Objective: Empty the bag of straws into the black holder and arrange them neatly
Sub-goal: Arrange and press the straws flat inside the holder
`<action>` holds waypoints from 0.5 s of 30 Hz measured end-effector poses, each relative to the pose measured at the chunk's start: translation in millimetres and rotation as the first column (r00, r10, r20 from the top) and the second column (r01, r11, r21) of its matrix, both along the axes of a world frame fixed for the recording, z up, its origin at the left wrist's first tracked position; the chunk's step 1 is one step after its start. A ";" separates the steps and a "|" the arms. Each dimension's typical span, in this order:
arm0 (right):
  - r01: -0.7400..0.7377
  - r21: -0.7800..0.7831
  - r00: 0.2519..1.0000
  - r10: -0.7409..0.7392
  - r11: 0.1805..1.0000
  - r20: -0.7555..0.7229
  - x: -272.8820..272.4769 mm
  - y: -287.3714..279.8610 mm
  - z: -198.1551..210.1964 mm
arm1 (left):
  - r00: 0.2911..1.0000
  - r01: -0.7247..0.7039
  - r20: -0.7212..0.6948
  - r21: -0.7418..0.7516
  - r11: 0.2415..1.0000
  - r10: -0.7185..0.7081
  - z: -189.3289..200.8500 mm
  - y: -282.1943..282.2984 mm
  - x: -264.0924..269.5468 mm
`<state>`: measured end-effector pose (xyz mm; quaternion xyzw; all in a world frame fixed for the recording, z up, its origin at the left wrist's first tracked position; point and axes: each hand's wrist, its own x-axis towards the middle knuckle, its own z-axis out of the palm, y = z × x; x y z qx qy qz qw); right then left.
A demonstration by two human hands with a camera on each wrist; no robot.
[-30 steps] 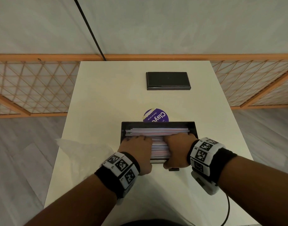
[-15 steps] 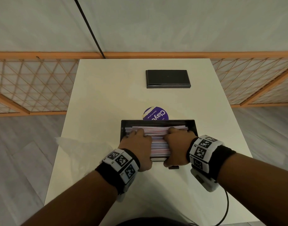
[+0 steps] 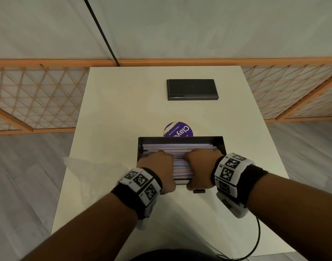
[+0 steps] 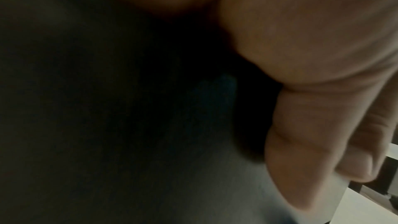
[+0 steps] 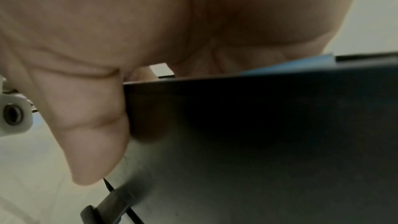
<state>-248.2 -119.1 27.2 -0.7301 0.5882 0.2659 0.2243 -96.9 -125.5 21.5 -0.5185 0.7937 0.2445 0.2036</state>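
The black holder (image 3: 222, 143) stands in the middle of the white table, packed with pink, blue and white straws (image 3: 180, 147) lying left to right. My left hand (image 3: 157, 166) and right hand (image 3: 201, 164) sit side by side on the straws, fingers curled down into them and fingertips hidden. Each thumb hangs outside the holder's near wall. In the right wrist view the right thumb (image 5: 92, 142) presses flat against the holder's wall (image 5: 258, 125). The left wrist view is dark, showing the left thumb (image 4: 301, 142) beside the wall (image 4: 107, 108).
An empty clear plastic bag (image 3: 90, 172) lies left of the holder. A flat black lid (image 3: 192, 89) lies at the far end, and a round purple sticker (image 3: 178, 131) shows behind the holder. A black cable (image 3: 255, 242) loops near the right front edge. Orange lattice rails flank the table.
Both hands have slid a little away from me over the straws, covering more of the pile. The holder has stayed in place.
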 end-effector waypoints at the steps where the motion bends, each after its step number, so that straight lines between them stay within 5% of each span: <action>1: 0.000 -0.002 1.000 0.000 1.000 -0.005 0.9 -0.5 -0.9 | 1.000 0.000 0.004 0.000 1.000 0.000 -0.1 -0.1 -0.5; 15: 0.043 0.030 0.999 -0.043 0.999 -0.002 1.6 0.1 -6.7 | 1.000 -0.023 -0.011 0.020 1.000 0.024 -1.2 -0.2 0.4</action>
